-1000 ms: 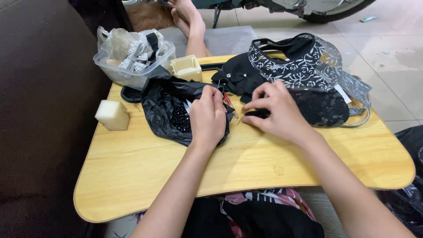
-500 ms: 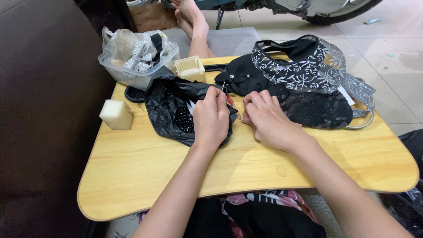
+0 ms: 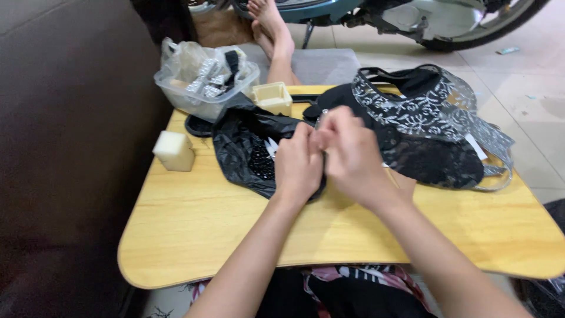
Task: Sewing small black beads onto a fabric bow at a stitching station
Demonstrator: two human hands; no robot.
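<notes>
- Your left hand [image 3: 299,166] rests curled on the black plastic bag [image 3: 247,150], which spreads out toward 9 o'clock from it.
- Your right hand [image 3: 352,154] touches the left, fingertips pinched together at 12 o'clock (whatever they pinch is too small to tell).
- The black patterned fabric [image 3: 421,126] lies at 3 o'clock of your right hand, on the wooden lap table [image 3: 194,229].
- A cream foam block [image 3: 173,151] sits well apart at 9 o'clock.

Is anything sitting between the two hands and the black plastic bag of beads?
Nothing visible. The left hand rests directly on the black plastic bag, and the right hand meets it fingertip to fingertip above the bag's right edge.
</notes>
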